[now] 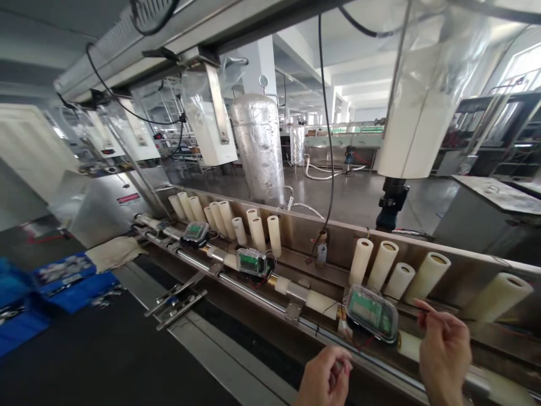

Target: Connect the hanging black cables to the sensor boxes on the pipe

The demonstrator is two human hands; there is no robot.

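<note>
My left hand (325,375) is closed low in front of the pipe assembly, its fingers curled together; what they hold, if anything, is hidden. To the right, my right hand (443,347) has its thumb and fingers pinched, with a thin dark strand seeming to pass by the fingertips. Between and beyond both hands sits a clear-lidded meter box (372,314) with a green circuit board inside, mounted on a pipe line. Thin red and dark wires hang at its lower left side. Neither hand visibly touches the box.
Two more meter boxes, a middle one (252,262) and a far one (195,231), sit along the line. Upright cream tubes (274,237) stand behind it in the metal trough. A steel rail (253,293) runs in front. Blue bins (67,276) lie at left; white housings (409,141) hang overhead.
</note>
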